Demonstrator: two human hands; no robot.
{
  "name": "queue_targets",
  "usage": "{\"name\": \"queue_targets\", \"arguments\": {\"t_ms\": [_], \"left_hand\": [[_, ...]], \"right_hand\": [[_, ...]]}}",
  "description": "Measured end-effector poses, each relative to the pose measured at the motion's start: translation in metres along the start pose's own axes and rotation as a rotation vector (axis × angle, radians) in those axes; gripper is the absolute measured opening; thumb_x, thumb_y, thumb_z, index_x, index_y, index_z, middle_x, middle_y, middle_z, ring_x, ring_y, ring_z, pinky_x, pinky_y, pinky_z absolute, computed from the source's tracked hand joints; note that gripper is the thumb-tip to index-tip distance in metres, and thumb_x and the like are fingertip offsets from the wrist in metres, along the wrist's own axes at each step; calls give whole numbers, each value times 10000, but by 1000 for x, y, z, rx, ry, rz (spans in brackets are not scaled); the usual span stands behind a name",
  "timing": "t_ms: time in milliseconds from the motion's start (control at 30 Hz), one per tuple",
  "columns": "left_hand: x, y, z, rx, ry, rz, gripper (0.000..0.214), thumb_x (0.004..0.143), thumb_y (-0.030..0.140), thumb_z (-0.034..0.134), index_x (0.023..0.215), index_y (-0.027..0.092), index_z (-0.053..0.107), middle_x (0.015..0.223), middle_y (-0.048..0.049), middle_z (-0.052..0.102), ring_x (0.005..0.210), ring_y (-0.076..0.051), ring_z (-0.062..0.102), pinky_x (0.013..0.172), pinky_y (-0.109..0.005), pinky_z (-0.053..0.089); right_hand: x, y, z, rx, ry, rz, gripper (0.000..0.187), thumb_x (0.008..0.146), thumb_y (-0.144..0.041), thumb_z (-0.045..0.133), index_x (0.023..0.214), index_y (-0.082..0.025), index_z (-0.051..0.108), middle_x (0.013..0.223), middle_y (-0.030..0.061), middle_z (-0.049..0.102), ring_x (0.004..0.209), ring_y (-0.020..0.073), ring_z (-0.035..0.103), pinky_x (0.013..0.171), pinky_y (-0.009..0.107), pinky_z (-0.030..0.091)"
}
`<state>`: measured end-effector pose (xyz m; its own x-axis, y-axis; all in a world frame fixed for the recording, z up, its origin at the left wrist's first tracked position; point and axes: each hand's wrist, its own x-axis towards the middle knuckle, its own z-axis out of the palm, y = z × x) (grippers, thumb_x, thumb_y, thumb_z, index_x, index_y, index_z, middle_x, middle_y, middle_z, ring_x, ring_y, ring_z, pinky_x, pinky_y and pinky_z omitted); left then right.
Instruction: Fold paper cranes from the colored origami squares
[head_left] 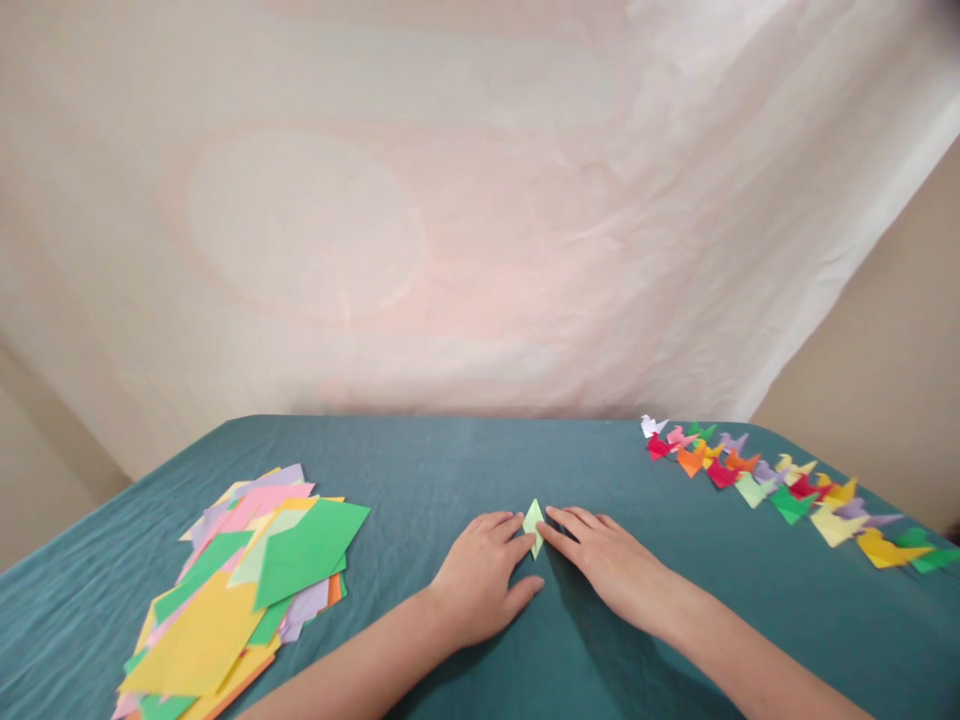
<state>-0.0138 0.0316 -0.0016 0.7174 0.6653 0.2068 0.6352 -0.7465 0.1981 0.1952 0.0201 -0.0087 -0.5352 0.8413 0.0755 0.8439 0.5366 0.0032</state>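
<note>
A small light-green folded paper piece (533, 524) lies on the teal tablecloth (450, 470) near the middle. My left hand (484, 575) rests flat on the cloth, its fingertips pressing the left side of the piece. My right hand (600, 555) lies flat too, fingers stretched out, with the fingertips on the piece's right side. Both hands press the paper down between them; neither lifts it.
A loose pile of coloured paper squares (240, 585), green and yellow on top, lies at the left. A row of several finished folded paper figures (780, 485) in many colours runs along the right edge. A pale cloth backdrop (465, 220) hangs behind the table.
</note>
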Motion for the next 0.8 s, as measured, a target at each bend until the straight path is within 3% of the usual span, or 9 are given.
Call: {"name": "queue_targets", "arguments": {"t_ms": [133,533,800], "left_hand": [[0,7,5,28,27,-44,387,862,359,467,1202,176,488,1223,-93,544,1149,-235,473,1004,-397,335],[2,16,5,191,13,15,322,879,300,421,1158,151,482,1177,-123,548,1120,-250,482,1004,-413,317],[1,16,9,206,26,-9,357,889,305,401,1204,148,459,1215,-130,528,1135,-261,471,993,-427,318]], "right_hand": [[0,0,0,5,13,6,464,873,-72,374,1287,-267,444,1335,92,452,1186,250,425,886,411,416],[2,-3,-7,23,14,3,461,859,-44,349,1250,-248,482,1282,95,495,1139,241,455,862,394,423],[6,13,0,125,61,-69,503,810,-26,391,1231,-268,520,1201,83,525,1079,217,458,868,368,391]]}}
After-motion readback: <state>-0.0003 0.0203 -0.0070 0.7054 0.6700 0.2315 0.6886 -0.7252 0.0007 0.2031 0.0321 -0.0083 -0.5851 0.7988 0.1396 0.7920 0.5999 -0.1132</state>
